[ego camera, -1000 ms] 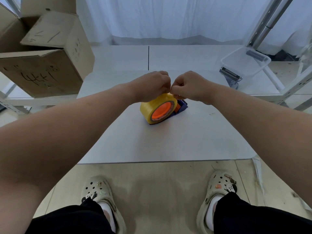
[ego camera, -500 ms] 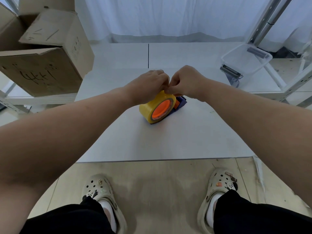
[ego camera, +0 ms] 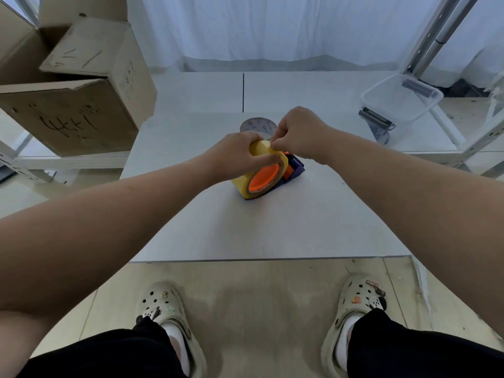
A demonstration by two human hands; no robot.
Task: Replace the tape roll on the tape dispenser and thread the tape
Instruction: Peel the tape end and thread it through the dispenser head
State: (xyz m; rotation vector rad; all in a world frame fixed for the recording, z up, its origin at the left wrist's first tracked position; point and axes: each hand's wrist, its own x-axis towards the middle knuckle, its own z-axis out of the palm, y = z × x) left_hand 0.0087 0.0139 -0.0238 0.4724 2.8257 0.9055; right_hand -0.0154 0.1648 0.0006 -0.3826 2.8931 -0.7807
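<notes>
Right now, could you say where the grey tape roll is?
In the head view, the grey tape roll sits centrally on the table behind the right hand and yellow roll.

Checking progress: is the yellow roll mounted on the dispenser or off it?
Mounted: the yellow roll encircles the orange hub of the dispenser, whose purple body shows behind it. The left hand grips the roll's top.

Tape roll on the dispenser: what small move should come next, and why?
Probably the right hand should peel the tape end free and draw it toward the dispenser. The left hand grips the yellow tape roll, the right pinches at its top edge, and no strip is drawn out yet.
</notes>
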